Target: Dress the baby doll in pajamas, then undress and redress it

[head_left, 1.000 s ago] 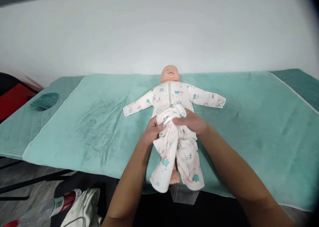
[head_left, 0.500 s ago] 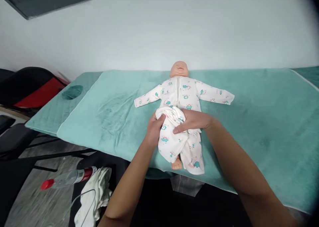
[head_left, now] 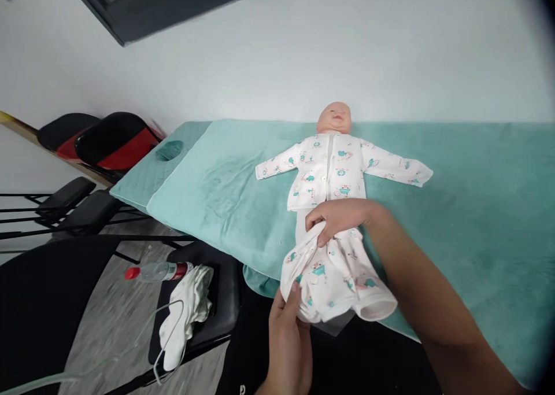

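Observation:
A baby doll (head_left: 336,116) lies face up on the massage bed, its arms spread in a white printed jacket (head_left: 309,176). Below the jacket, white printed baby pants (head_left: 318,270) cover the doll's legs, whose feet are hidden. My right hand (head_left: 340,217) pinches the pants at their waistband, close under the jacket hem. Lower down, at the bed's near edge, my left hand (head_left: 289,331) grips the bottom of one pant leg, thumb on top and the other fingers partly hidden. The other leg's cuff (head_left: 379,307) gapes open at the right.
Green velvety cloth covers the massage bed (head_left: 468,210), which has a face hole (head_left: 169,150) at its left end. A black chair (head_left: 225,302) holds a red-capped bottle (head_left: 158,272) and a white cloth (head_left: 188,302). A thin tube (head_left: 139,340) loops nearby. Folding chairs (head_left: 119,143) stand farther left.
My left hand has moved down from the bunched fabric to the bottom of the pant leg. The bunched leg is now spread out, and the foot that showed is covered. The view has shifted left.

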Motion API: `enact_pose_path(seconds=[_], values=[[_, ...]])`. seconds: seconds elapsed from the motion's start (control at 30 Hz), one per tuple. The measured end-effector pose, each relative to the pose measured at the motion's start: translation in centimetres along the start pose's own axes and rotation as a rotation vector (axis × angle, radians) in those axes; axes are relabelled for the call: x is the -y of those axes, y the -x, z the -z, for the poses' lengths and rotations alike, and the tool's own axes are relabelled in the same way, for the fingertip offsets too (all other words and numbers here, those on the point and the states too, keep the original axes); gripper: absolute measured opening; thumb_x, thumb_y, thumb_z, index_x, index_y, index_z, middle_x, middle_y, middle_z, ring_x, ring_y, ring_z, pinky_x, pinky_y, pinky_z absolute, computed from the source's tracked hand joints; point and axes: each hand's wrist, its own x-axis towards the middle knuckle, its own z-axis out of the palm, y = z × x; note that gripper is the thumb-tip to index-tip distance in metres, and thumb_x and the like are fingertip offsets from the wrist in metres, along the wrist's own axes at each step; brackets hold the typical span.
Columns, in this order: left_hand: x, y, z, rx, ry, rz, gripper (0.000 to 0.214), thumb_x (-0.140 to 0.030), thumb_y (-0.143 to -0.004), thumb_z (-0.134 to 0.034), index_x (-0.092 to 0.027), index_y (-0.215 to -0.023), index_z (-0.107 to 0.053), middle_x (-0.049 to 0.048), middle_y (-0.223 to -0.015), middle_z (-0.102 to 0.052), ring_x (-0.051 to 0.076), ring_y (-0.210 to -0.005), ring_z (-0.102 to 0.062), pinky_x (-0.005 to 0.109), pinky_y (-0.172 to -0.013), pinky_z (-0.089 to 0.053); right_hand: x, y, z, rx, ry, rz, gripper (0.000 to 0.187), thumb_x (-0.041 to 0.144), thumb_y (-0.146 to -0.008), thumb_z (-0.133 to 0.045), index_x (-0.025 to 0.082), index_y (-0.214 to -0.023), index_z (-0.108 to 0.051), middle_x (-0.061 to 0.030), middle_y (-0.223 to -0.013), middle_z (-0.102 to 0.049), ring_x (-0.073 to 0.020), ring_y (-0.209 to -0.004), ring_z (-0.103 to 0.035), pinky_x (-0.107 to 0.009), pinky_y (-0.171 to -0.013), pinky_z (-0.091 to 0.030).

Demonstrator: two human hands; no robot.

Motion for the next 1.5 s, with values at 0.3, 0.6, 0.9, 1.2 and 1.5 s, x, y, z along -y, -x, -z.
enact_pose_path(seconds=[0.3, 0.6, 0.9, 1.2, 1.5], values=[[0.1, -4.7, 1.6, 0.080, -0.169, -0.077, 0.042, -0.035, -0.083, -0.074, -0.026, -0.123, -0.067, 0.0062, -0.127, -0.068, 0.024, -0.115, -0.065, 0.032, -0.091, -0.056, 0.1, 0.4, -0.6, -0.096, 0.011, 0.071, 0.035, 0.041, -0.076, -0.074, 0.022, -0.105, -0.070, 0.0003, -0.105, -0.070, -0.0165, -0.091, -0.062, -0.024, -0.072, -0.041], [-5.0, -10.7, -1.0, 0.290, -0.666, -0.402, 0.055, -0.063, -0.081, -0.064, -0.012, -0.099, -0.073, 0.0081, -0.091, -0.073, 0.021, -0.084, -0.064, 0.031, -0.077, -0.052, -0.5, 1.8, 0.1, -0.277, -0.169, 0.144, 0.038, 0.048, -0.078, -0.074, 0.018, -0.100, -0.065, -0.0008, -0.093, -0.063, -0.0131, -0.080, -0.055, -0.023, -0.068, -0.038], [-10.8, -17.2, -9.4, 0.343, -1.002, -0.676, 0.051, -0.061, -0.092, -0.046, -0.017, -0.067, -0.053, -0.0009, -0.064, -0.050, 0.013, -0.063, -0.045, 0.026, -0.059, -0.037, -1.3, 4.8, 0.9, -0.579, -0.469, 0.203, 0.035, 0.048, -0.087, -0.065, 0.018, -0.105, -0.064, -0.0052, -0.099, -0.068, -0.0155, -0.088, -0.062, -0.029, -0.078, -0.047], [-9.0, -17.6, -12.0, 0.445, -1.569, -1.271, 0.028, -0.035, -0.087, -0.065, -0.020, -0.111, -0.060, 0.0109, -0.117, -0.058, 0.028, -0.113, -0.050, 0.042, -0.098, -0.041, -2.0, 1.1, 0.0, -1.354, 0.403, -0.515, 0.038, 0.055, -0.087, -0.061, 0.018, -0.094, -0.056, -0.0088, -0.095, -0.062, -0.0226, -0.083, -0.058, -0.030, -0.064, -0.034], [-12.6, -21.2, -10.6, -0.008, -0.792, -0.757, 0.019, -0.038, -0.090, -0.053, -0.020, -0.088, -0.056, -0.0010, -0.076, -0.053, 0.012, -0.065, -0.047, 0.027, -0.062, -0.040, -3.1, 2.8, 1.4, -1.486, -0.064, -0.156, 0.031, 0.042, -0.094, -0.043, 0.020, -0.074, -0.047, -0.0008, -0.072, -0.053, -0.0150, -0.070, -0.050, -0.025, -0.065, -0.037]])
